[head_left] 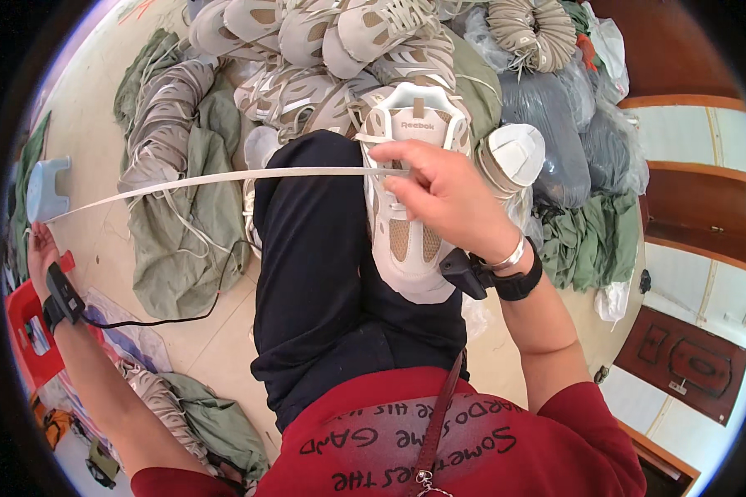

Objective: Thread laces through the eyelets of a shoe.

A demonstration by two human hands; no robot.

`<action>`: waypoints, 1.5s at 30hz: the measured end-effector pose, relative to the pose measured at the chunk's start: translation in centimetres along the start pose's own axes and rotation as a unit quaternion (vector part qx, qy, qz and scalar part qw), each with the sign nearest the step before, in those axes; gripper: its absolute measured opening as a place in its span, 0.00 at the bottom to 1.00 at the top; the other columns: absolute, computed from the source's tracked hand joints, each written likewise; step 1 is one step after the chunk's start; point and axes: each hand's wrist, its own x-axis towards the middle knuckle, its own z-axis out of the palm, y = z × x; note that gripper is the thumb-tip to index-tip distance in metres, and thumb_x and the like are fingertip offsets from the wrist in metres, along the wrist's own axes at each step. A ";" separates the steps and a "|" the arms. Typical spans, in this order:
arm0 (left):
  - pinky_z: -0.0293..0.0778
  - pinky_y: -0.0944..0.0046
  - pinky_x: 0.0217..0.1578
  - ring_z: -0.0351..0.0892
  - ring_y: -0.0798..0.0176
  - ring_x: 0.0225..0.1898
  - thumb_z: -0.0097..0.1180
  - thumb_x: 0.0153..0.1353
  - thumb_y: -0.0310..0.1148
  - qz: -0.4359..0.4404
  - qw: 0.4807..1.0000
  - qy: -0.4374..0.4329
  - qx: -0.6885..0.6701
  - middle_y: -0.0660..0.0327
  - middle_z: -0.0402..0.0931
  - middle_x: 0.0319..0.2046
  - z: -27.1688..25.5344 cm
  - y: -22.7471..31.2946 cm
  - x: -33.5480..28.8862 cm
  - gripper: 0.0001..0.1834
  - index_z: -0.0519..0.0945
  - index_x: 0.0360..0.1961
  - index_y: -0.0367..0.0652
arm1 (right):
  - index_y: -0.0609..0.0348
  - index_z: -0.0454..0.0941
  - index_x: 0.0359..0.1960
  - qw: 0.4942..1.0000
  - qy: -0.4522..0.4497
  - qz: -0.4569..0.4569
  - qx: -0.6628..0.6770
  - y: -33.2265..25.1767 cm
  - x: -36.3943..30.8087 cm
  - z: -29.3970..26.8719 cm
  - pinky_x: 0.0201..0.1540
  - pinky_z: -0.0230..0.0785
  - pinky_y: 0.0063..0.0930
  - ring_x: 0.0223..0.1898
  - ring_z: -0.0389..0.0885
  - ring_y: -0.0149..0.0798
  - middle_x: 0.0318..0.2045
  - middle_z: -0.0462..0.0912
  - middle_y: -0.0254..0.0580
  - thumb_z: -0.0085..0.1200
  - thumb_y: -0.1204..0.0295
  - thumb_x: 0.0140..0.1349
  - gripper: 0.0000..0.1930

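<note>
A beige and white sneaker (406,265) rests on my lap with its toe toward me and its tongue up. From its upper, a flat pale shoelace (249,175) runs taut to the far left. My left hand (43,253) grips the lace's far end with the arm stretched out. Over the sneaker's lacing, my right hand (443,189) has thumb and index finger around the lace; the fingers partly cover the eyelets. Both wrists carry black strapped devices.
Many similar sneakers (315,33) are heaped ahead of my knees. A row of shoes (170,116) lies on green cloth (178,265) at left. Grey plastic bags (547,124) stand at right. A blue stool (50,189) and a red plastic stool (29,331) are near my left arm. A black cable (174,320) hangs nearby.
</note>
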 end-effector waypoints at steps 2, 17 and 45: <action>0.75 0.69 0.49 0.79 0.64 0.42 0.52 0.69 0.26 -0.031 0.984 -0.151 0.086 0.54 0.79 0.40 1.1 5.3 -0.9 0.09 0.77 0.46 0.31 | 0.65 0.77 0.46 0.998 -0.023 -0.055 -0.004 0.0 -0.2 -0.2 0.43 0.73 0.39 0.39 0.81 0.54 0.40 0.82 0.54 0.55 0.74 0.59 0.13; 0.72 0.71 0.38 0.76 0.71 0.36 0.48 0.72 0.34 0.060 0.911 -0.121 0.388 0.61 0.79 0.37 26.3 -20.2 -21.3 0.15 0.78 0.52 0.35 | 0.59 0.79 0.41 0.981 -0.151 -0.118 -0.017 -4.1 -5.0 1.1 0.35 0.74 0.34 0.33 0.81 0.46 0.31 0.79 0.42 0.58 0.75 0.60 0.08; 0.71 0.44 0.29 0.76 0.38 0.28 0.51 0.60 0.34 0.246 0.404 -0.561 0.679 0.45 0.76 0.22 45.1 -36.9 -38.7 0.10 0.75 0.26 0.39 | 0.58 0.77 0.37 0.983 -0.148 -0.106 0.039 -1.6 -5.8 -0.2 0.38 0.73 0.37 0.35 0.80 0.48 0.33 0.78 0.42 0.57 0.73 0.60 0.06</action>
